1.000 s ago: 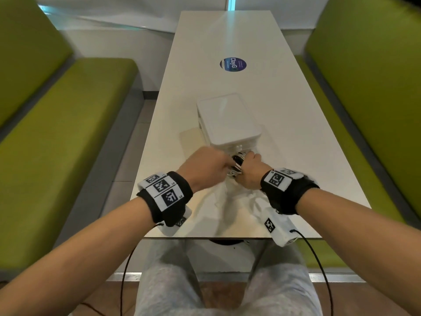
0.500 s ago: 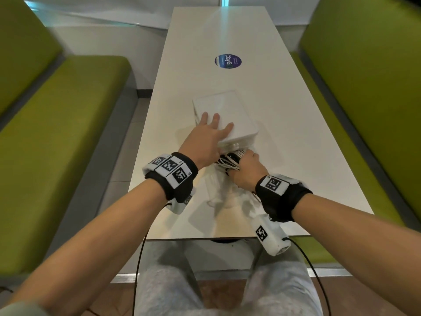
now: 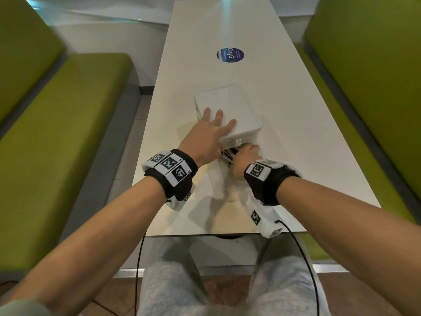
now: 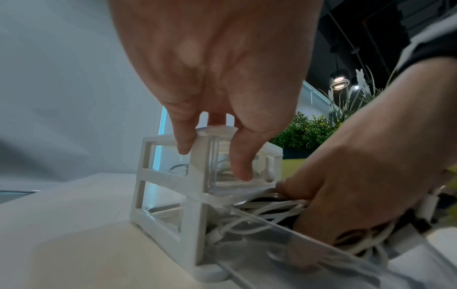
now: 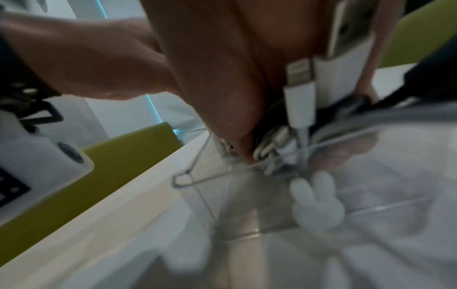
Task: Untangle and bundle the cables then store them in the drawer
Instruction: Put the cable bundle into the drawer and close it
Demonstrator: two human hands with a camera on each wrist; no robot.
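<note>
Since a second ago the left hand [image 3: 206, 135] has left the bundle and now lies flat on top of the organiser [image 3: 227, 110], fingers straight, thumb hanging over its front edge. Right hand [image 3: 245, 159] is curled tight round the cables [image 4: 267, 210], a white bundle with some black in it, and has them partly inside the pulled-out clear drawer [image 4: 309, 242]. To do this well, keep the left palm pressing down so the organiser does not slide on the table [image 3: 284, 110], and feed the bundle in low, plugs [image 5: 300, 91] tucked under the drawer's rim, before letting go. Loose loops may catch as it closes.
</note>
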